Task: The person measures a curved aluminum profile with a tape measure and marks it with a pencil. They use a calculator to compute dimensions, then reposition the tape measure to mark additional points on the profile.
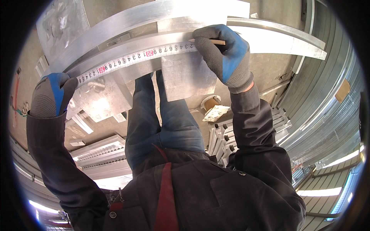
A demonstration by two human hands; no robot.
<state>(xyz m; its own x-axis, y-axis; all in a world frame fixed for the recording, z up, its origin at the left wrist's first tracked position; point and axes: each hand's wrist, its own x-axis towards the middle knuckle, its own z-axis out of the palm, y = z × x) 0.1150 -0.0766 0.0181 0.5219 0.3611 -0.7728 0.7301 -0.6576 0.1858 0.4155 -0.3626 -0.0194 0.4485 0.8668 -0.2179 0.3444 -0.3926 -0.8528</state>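
Observation:
A white tape measure [131, 58] stretches along a silver metal bar [169, 38], spanning the gap between my two hands. At its left end my left hand [52, 94], in a grey and blue work glove, has its fingers closed around the tape; any tape case is hidden in the glove. My right hand [227, 56], gloved alike, rests at the tape's other end and covers it. A thin wooden pencil [218, 42] sticks out between its thumb and fingers; its tip is hard to make out. Beneath the bar are flat metal supports [187, 77].
A longer metal profile [127, 24] lies just beyond the bar, and another [277, 40] reaches right. Stacked long profiles [327, 111] line the right side. Near my legs are bundled metal tubes [223, 138], ribbed metal pieces [102, 156] and a round container [211, 102].

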